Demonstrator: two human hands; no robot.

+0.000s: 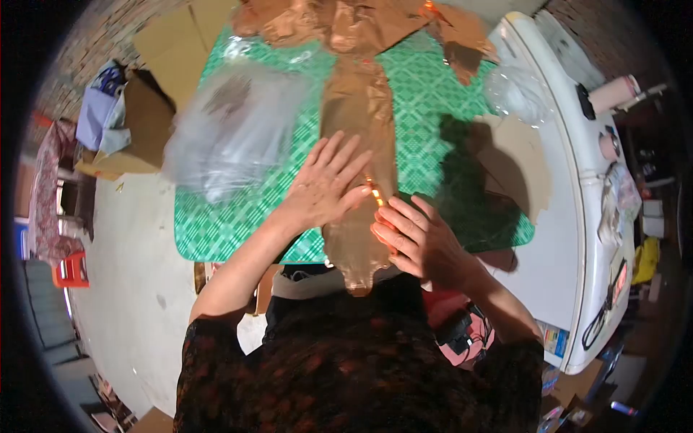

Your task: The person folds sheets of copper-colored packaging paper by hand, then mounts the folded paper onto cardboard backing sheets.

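Observation:
A long, flat copper-coloured foil piece (359,101), which looks like a deflated foil balloon, runs down the middle of the table and narrows to a tab over its near edge. On its middle lies my left hand (326,184), palm down with fingers spread. My right hand (419,234) rests at the foil's right side, its fingers apart, slightly bent and pointing left. A shiny orange crease shows between the two hands and under the right fingertips. What lies beneath my right palm is hidden.
More crumpled copper foil (310,22) covers the far end of the green checked tablecloth (426,94). A pile of clear plastic bags (234,137) lies left. To the right are a clear plastic bundle (518,94), cardboard (516,159) and a white appliance (570,238). A cardboard box (141,123) stands left.

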